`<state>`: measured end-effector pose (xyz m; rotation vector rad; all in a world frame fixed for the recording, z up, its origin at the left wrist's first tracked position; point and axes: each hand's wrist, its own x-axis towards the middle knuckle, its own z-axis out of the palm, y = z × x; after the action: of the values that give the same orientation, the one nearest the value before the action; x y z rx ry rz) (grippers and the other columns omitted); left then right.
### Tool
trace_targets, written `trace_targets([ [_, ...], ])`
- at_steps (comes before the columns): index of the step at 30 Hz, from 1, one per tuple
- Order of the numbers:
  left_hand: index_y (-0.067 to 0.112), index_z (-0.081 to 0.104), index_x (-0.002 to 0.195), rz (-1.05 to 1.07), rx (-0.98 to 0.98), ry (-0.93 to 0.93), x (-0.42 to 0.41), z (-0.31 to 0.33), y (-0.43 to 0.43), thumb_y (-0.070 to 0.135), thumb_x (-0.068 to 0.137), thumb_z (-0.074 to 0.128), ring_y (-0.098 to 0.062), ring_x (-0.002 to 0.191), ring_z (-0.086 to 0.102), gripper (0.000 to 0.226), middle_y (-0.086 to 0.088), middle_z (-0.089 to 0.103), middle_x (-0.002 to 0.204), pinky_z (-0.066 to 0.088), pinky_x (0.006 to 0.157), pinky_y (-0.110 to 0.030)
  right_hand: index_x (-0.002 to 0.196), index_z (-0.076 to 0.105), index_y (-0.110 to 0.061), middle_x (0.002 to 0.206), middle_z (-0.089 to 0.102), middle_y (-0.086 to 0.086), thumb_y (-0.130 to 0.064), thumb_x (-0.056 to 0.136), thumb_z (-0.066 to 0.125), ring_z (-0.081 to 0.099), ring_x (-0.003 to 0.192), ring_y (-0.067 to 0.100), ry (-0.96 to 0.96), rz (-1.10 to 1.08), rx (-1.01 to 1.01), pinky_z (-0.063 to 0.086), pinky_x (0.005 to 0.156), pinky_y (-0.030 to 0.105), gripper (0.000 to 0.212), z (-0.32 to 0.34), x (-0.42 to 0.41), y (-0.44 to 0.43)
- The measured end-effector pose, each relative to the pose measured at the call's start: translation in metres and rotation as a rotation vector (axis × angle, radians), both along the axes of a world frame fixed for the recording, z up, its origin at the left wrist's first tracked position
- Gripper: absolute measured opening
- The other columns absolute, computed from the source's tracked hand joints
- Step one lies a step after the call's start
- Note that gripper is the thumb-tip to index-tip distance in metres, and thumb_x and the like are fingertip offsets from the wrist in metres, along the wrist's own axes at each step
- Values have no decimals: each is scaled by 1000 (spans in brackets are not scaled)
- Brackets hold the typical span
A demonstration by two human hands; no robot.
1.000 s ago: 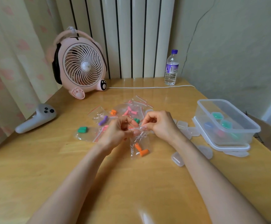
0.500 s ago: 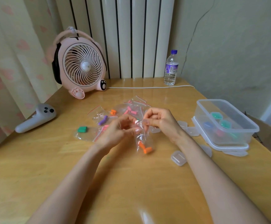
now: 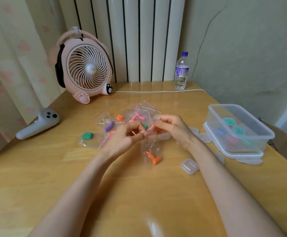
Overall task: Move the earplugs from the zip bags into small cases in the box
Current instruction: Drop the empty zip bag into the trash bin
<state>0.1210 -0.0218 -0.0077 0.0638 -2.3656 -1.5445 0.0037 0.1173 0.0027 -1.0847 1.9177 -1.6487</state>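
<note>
Grip first: the left hand (image 3: 124,136) and right hand (image 3: 172,127) each pinch the mouth of one zip bag (image 3: 149,146). It hangs between them near the middle of the table (image 3: 53,185), with orange earplugs (image 3: 153,158) sunk to its bottom. To open it well, I judge the fingertips should peel the seal apart evenly, not tug the film, with the bag upright. A clear small case (image 3: 189,165) lies at 4 o'clock of the bag and the box (image 3: 252,142) at 3 o'clock.
</note>
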Motion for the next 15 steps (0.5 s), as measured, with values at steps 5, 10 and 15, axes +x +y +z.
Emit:
trace_targets([
  [5, 4, 57, 84, 162, 60, 50, -1, 0, -5, 13, 91, 58, -17, 73, 59, 12, -9, 62, 77, 51, 67, -43, 99, 64, -13, 94, 64, 9, -14, 83, 68, 62, 71, 17, -22, -124, 81, 49, 60, 24, 17, -1, -11, 4],
  [10, 10, 56, 82, 328, 146, 109, -3, -3, -9, 16, 92, 56, -13, 78, 67, 12, 1, 66, 78, 54, 53, -26, 93, 65, -14, 84, 71, 8, -22, 88, 64, 58, 62, 11, -9, -112, 294, 40, 49, 13, 10, -7, -15, 9],
  [15, 8, 55, 76, 348, 301, 66, -5, -3, -11, 9, 91, 57, -19, 79, 67, 14, -1, 69, 79, 48, 46, -22, 82, 62, -3, 78, 68, 15, -5, 89, 60, 60, 53, 13, -93, -148, 174, 46, 46, 16, 7, -3, -19, 11],
])
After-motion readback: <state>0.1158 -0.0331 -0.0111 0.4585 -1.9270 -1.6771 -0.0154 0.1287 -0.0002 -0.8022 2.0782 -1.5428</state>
